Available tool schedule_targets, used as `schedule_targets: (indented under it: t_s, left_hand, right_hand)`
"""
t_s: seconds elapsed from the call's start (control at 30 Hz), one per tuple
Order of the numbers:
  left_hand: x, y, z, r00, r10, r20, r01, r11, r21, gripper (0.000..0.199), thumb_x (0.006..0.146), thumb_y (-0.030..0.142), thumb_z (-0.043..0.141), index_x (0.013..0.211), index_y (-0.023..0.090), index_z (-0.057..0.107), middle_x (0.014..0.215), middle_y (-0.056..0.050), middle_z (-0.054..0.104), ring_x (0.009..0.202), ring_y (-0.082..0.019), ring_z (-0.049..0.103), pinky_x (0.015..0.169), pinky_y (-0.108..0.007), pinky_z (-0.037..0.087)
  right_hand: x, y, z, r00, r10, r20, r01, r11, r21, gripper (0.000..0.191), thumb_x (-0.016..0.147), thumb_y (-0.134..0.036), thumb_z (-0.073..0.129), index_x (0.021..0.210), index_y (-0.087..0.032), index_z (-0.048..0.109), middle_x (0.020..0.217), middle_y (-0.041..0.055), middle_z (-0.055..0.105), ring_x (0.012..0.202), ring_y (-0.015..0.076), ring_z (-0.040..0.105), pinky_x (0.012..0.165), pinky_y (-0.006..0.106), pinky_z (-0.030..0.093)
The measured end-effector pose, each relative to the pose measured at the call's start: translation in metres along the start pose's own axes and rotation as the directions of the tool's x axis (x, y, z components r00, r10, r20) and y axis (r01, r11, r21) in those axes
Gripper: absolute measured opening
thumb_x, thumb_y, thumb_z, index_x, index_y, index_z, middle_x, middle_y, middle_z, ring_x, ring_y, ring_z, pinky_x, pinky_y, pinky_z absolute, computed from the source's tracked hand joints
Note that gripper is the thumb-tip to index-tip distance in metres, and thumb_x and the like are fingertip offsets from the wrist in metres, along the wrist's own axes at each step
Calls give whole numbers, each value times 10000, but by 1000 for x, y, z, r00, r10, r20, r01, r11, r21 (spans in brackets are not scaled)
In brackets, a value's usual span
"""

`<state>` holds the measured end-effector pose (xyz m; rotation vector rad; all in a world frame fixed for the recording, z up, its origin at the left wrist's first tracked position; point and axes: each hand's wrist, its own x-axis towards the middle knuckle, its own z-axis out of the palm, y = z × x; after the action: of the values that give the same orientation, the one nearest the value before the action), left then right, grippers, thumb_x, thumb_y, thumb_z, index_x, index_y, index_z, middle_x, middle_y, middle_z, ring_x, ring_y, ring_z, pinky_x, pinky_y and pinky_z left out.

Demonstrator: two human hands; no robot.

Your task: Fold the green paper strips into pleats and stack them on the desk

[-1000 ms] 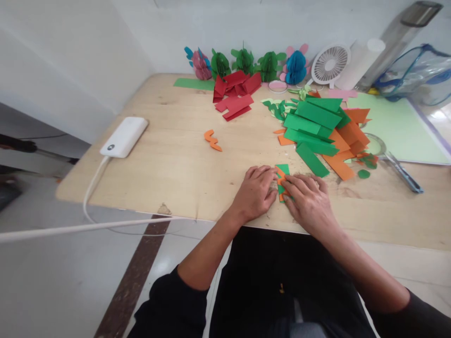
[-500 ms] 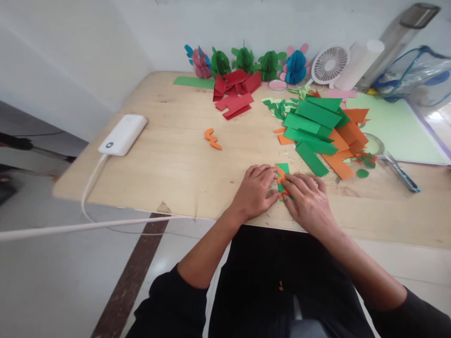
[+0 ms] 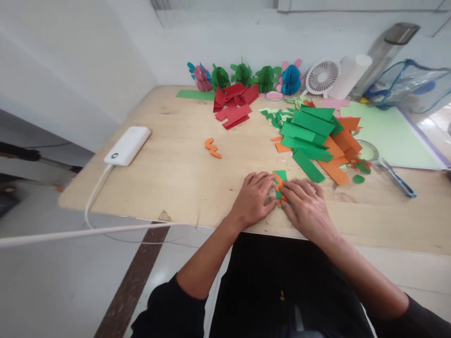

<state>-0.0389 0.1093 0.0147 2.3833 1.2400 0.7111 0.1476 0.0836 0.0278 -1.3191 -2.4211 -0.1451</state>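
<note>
Near the table's front edge lies a small green paper strip [image 3: 282, 174], with a wavy orange paper cutout [image 3: 277, 179] on top of it. My left hand [image 3: 251, 201] holds the strip's left side, fingertips at its upper edge and thumb lower down. From the other side, the bent fingers of my right hand [image 3: 306, 205] press the cutout onto the strip and cover part of both. A second wavy orange cutout [image 3: 213, 148] lies apart, up and to the left of my hands.
Green folded papers [image 3: 312, 123] and orange papers [image 3: 334, 171] are heaped ahead on the right, beside scissors [image 3: 396, 176]. Red folded papers [image 3: 234, 115] lie farther back. Paper figures [image 3: 243, 75] and a small fan [image 3: 322, 76] line the wall. At left, a white power bank [image 3: 128, 145] trails a cable.
The camera view has tilted slightly up, so everything sits a little lower in the picture. Both hands stay on the green strip and orange cutout with hardly any movement.
</note>
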Motion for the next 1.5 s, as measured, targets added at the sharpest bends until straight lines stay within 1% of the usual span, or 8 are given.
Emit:
schedule_targets:
  t_s: [0.23,0.43,0.6,0.8,1.0,1.2,1.33,1.5]
  left_hand:
    - [-1,1,-1,1000,22,-18,-22,1000,11,269,845,303,588,1085,183,564,1345,-85,577,1306,-245,446,1121,-445,309]
    - [-2,2,-1,999,36,-19,-35,999,38,264,865,319,547,1093,189,569,1344,-99,575,1307,-258,455,1114,-472,321]
    - [-3,2,-1,998,51,-31,-49,997,66,306,853,313,556,1133,190,562,1364,-117,557,1308,-276,455,1092,-491,350]
    - [-3,5,-2,999,47,-3,-47,994,100,352,855,290,536,1182,158,543,1388,-133,537,1331,-294,426,1102,-508,327]
    - [-2,5,-1,999,44,-1,-43,993,107,349,854,297,542,1175,159,550,1369,-125,553,1324,-293,430,1102,-498,325]
    - [-2,3,1,998,54,-37,-51,995,85,381,847,302,559,1189,134,542,1323,-137,582,1301,-282,446,1092,-478,343]
    - [-2,3,3,998,47,-46,-44,997,67,347,841,290,562,1157,148,556,1296,-122,599,1292,-265,456,1092,-457,346]
    - [-2,2,4,999,34,-41,-32,998,61,317,840,297,563,1128,164,567,1317,-103,591,1285,-264,461,1105,-448,331]
  right_hand:
    - [-2,-6,5,998,38,-58,-40,998,-42,243,920,-248,510,1121,-189,633,1185,63,677,1101,242,565,1018,449,303]
    - [-2,-6,7,997,26,-66,-29,999,-38,235,909,-234,512,1109,-198,632,1176,75,678,1118,248,558,1008,446,318]
    - [-2,-6,8,996,26,-80,-29,999,-36,242,900,-232,520,1110,-196,633,1171,75,677,1119,252,556,1010,455,324]
    - [-3,-7,8,996,32,-83,-35,999,-38,235,905,-241,520,1105,-192,633,1169,66,678,1109,246,554,1013,449,317]
    - [-3,-7,7,997,34,-72,-36,999,-39,231,908,-239,519,1103,-186,632,1175,65,675,1118,241,546,1018,435,314]
    - [-4,-6,8,996,37,-83,-41,998,-38,233,908,-245,518,1102,-185,633,1158,63,680,1101,242,549,1012,431,308]
    - [-5,-6,10,996,46,-80,-49,998,-27,226,911,-256,512,1087,-192,639,1164,63,680,1106,235,547,1015,422,301]
    - [-6,-5,11,996,54,-76,-55,998,-23,221,909,-258,510,1075,-196,641,1168,66,678,1105,231,543,1013,414,295]
